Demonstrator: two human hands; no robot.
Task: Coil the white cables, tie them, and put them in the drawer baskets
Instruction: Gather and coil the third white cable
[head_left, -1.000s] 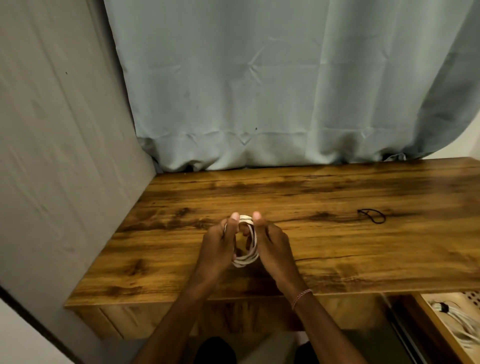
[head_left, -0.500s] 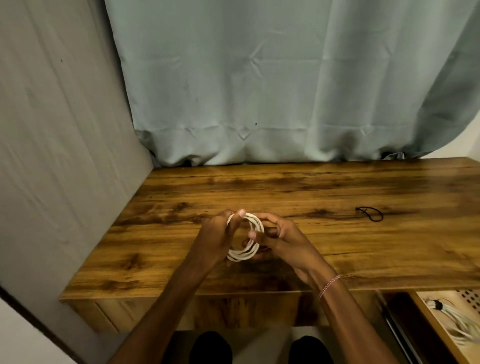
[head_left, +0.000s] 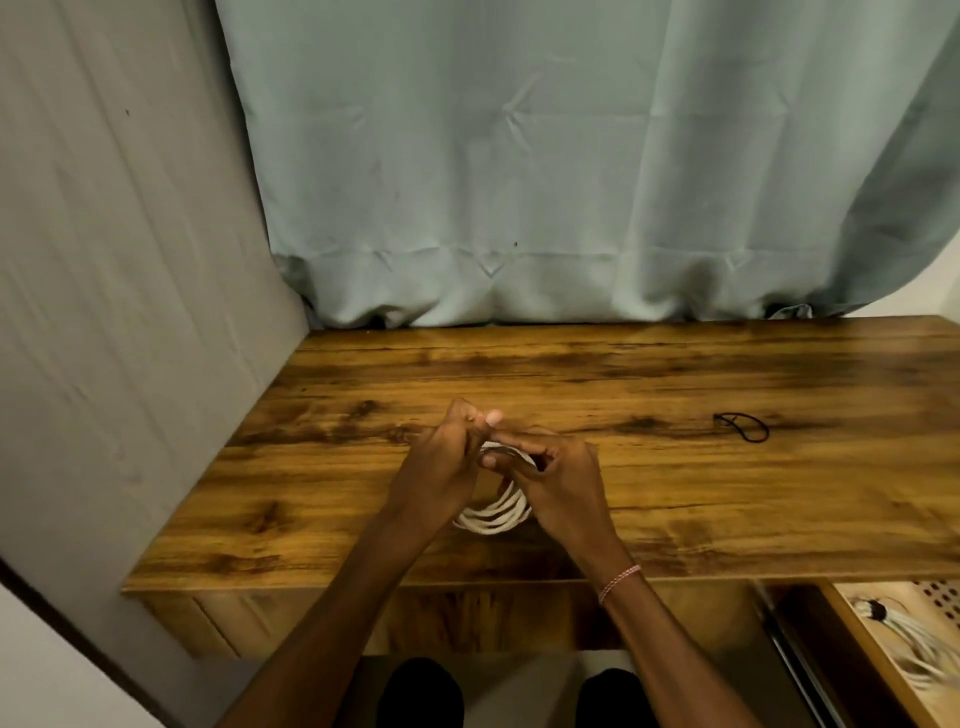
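While the coiled white cable (head_left: 493, 512) was held just above the near middle of the wooden table (head_left: 727, 493), the left hand (head_left: 441, 467) and the right hand (head_left: 561, 483) each gripped its upper part with curled fingers, the lower loops showing between the wrists. A loose black tie (head_left: 743, 426) lay on the table well to the right. A tied cable bundle (head_left: 904, 644) lay in the open drawer basket (head_left: 878, 670) at the near right, and a curtain (head_left: 571, 182) hung behind the far edge.

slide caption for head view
Left hand and right hand grip a coiled white cable at the desk; black tie lies nearby.
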